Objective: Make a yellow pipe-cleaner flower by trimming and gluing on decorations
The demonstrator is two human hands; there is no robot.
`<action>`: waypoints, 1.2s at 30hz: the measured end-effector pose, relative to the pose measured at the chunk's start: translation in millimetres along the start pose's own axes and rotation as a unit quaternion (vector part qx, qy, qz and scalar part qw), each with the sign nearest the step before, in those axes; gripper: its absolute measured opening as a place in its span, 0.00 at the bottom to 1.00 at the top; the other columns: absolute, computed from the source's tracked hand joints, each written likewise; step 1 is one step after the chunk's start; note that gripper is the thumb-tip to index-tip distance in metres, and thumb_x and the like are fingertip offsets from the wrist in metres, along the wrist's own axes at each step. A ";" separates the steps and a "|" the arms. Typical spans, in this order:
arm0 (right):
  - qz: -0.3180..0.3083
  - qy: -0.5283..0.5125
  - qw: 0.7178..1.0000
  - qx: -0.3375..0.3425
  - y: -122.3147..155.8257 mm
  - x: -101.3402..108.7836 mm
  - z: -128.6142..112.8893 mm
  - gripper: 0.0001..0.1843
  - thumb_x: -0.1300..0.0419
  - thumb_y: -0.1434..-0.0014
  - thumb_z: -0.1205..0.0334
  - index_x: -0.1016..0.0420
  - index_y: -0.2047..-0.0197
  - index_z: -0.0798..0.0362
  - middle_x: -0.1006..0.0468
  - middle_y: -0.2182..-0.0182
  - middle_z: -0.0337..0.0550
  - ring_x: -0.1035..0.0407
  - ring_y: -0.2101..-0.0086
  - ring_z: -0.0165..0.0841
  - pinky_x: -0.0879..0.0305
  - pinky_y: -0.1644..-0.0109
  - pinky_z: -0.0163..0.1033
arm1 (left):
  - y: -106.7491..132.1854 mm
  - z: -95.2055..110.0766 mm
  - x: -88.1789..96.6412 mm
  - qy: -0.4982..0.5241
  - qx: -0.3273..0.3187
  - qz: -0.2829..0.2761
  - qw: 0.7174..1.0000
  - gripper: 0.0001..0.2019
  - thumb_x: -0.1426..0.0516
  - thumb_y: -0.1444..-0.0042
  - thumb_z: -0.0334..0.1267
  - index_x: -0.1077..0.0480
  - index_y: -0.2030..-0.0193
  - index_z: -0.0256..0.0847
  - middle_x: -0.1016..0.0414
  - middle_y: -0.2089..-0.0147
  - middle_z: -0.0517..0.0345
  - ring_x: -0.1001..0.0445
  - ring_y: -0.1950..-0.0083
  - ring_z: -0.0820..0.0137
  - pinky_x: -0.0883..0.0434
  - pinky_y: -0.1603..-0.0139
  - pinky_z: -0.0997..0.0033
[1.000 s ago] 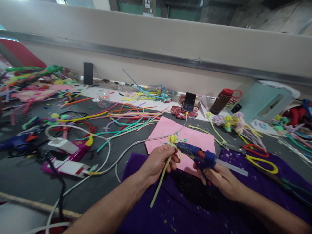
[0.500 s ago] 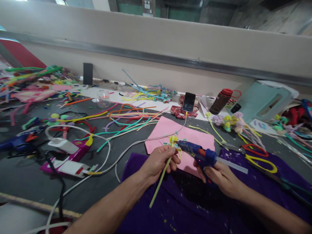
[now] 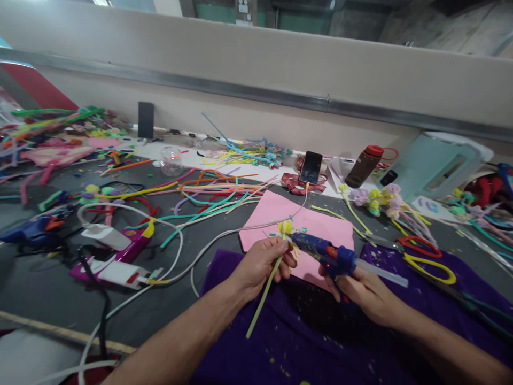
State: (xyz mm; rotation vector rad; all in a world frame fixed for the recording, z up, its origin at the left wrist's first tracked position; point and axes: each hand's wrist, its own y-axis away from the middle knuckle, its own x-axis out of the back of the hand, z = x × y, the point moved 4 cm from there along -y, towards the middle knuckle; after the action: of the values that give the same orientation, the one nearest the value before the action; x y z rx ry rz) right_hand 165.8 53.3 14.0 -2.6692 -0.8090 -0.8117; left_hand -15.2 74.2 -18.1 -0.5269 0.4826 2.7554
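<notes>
Between the thumb and fingers of my left hand (image 3: 267, 266) is a pipe-cleaner flower (image 3: 285, 229) with a yellow head; its green stem (image 3: 262, 305) slants down toward me. My right hand (image 3: 366, 291) is wrapped round the handle of a blue glue gun (image 3: 326, 251) with a small red light lit. A clear glue stick (image 3: 382, 272) sticks out of its back end. The gun's nozzle points left and meets or nearly meets the flower just under its head; the exact contact is too small to tell. Both hands are above a pink sheet (image 3: 260, 214) and a purple cloth (image 3: 224, 278).
Scissors (image 3: 430, 267) with red and yellow handles lie at right. Loose pipe cleaners (image 3: 216, 192) spread across the dark table. A power strip (image 3: 132, 248) with a white cable and another glue gun (image 3: 30, 232) are at left. A phone (image 3: 311, 168) and a bottle (image 3: 364, 166) stand behind.
Both hands, the flower and the glue gun hold almost the same place. The view has shifted very slightly.
</notes>
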 end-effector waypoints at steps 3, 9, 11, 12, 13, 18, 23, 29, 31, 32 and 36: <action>0.004 -0.007 1.000 0.000 -0.6 1.1 -3.5 0.15 0.56 0.39 0.58 0.32 0.65 0.55 0.32 0.80 0.38 0.38 0.78 0.28 0.40 0.74 0.32 | 0.0 -0.2 0.3 -0.001 -0.003 0.000 1.000 0.14 0.45 0.48 0.46 0.34 0.70 0.34 0.28 0.76 0.58 0.33 0.83 0.81 0.43 0.87 0.85; -0.007 -0.004 1.000 -0.004 0.2 -0.8 -3.3 0.13 0.55 0.39 0.60 0.32 0.66 0.55 0.31 0.79 0.38 0.37 0.78 0.28 0.40 0.74 0.32 | 0.0 -0.6 0.8 0.001 -0.008 -0.002 1.000 0.14 0.45 0.48 0.46 0.34 0.70 0.34 0.28 0.77 0.58 0.34 0.83 0.81 0.43 0.87 0.85; -0.005 -0.005 1.000 -0.005 0.6 0.5 -4.0 0.14 0.56 0.40 0.60 0.32 0.67 0.55 0.31 0.79 0.38 0.37 0.78 0.28 0.40 0.75 0.32 | 0.1 -0.5 1.0 0.004 -0.005 -0.002 1.000 0.14 0.45 0.48 0.46 0.33 0.70 0.34 0.28 0.77 0.58 0.33 0.83 0.80 0.44 0.87 0.85; 0.005 -0.002 1.000 -0.003 0.5 2.9 -4.5 0.13 0.56 0.40 0.60 0.32 0.66 0.55 0.31 0.79 0.38 0.37 0.78 0.28 0.40 0.75 0.32 | 0.3 -0.2 1.2 0.005 -0.003 -0.001 1.000 0.14 0.45 0.48 0.46 0.33 0.71 0.34 0.28 0.77 0.58 0.33 0.83 0.81 0.44 0.88 0.85; 0.024 0.007 1.000 0.003 0.1 6.5 -5.2 0.13 0.56 0.40 0.60 0.33 0.66 0.55 0.31 0.79 0.38 0.37 0.78 0.29 0.40 0.76 0.32 | 0.5 0.2 1.4 0.006 -0.001 0.000 1.000 0.14 0.45 0.48 0.46 0.33 0.72 0.34 0.28 0.77 0.58 0.34 0.83 0.81 0.44 0.88 0.85; 0.109 0.220 0.967 0.063 -7.2 23.7 -3.4 0.07 0.48 0.46 0.59 0.34 0.67 0.54 0.31 0.74 0.40 0.37 0.75 0.30 0.42 0.73 0.34 | 2.1 4.1 2.6 0.028 0.003 -0.012 1.000 0.12 0.45 0.48 0.43 0.31 0.71 0.33 0.29 0.77 0.58 0.34 0.84 0.81 0.43 0.88 0.85; 0.080 0.454 0.887 0.022 -17.0 13.4 22.6 0.14 0.48 0.46 0.53 0.32 0.65 0.56 0.29 0.71 0.45 0.35 0.75 0.32 0.46 0.74 0.34 | 3.7 6.6 2.3 0.069 0.025 -0.030 0.997 0.09 0.45 0.49 0.39 0.32 0.70 0.34 0.30 0.80 0.60 0.36 0.86 0.80 0.45 0.90 0.84; 0.039 0.504 0.863 0.012 -17.3 6.5 29.4 0.16 0.47 0.45 0.50 0.30 0.67 0.56 0.27 0.72 0.48 0.32 0.74 0.37 0.42 0.73 0.37 | 4.6 3.3 -2.1 0.068 0.055 -0.055 0.995 0.09 0.46 0.48 0.39 0.33 0.71 0.34 0.30 0.82 0.60 0.36 0.88 0.79 0.47 0.91 0.84; 0.056 0.461 0.884 0.057 -15.8 9.8 18.0 0.15 0.46 0.44 0.52 0.29 0.63 0.55 0.25 0.67 0.50 0.30 0.68 0.39 0.37 0.67 0.40 | 4.9 -1.4 -5.3 0.060 0.074 -0.067 0.993 0.10 0.46 0.48 0.40 0.33 0.71 0.34 0.30 0.82 0.60 0.36 0.88 0.79 0.46 0.91 0.84; 0.072 0.421 0.900 0.088 -14.9 11.6 10.1 0.13 0.46 0.43 0.55 0.29 0.60 0.55 0.25 0.65 0.51 0.30 0.65 0.38 0.36 0.64 0.40 | 5.1 -4.2 -7.3 0.056 0.084 -0.073 0.992 0.10 0.45 0.48 0.40 0.32 0.71 0.34 0.30 0.82 0.59 0.36 0.88 0.79 0.45 0.91 0.84; 0.092 0.208 0.959 0.169 -14.0 11.1 -16.5 0.10 0.47 0.41 0.62 0.30 0.57 0.53 0.24 0.67 0.45 0.30 0.67 0.31 0.35 0.65 0.35 | 7.1 -12.9 -17.0 0.040 0.117 -0.093 0.988 0.11 0.44 0.48 0.42 0.32 0.70 0.34 0.29 0.82 0.59 0.35 0.87 0.79 0.45 0.90 0.85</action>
State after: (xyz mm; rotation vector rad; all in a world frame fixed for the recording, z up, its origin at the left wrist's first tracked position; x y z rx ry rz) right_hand 158.3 63.5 34.8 -2.1298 -0.5273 -1.0320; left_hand 1.4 59.2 -20.7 -0.5924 0.7254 2.4654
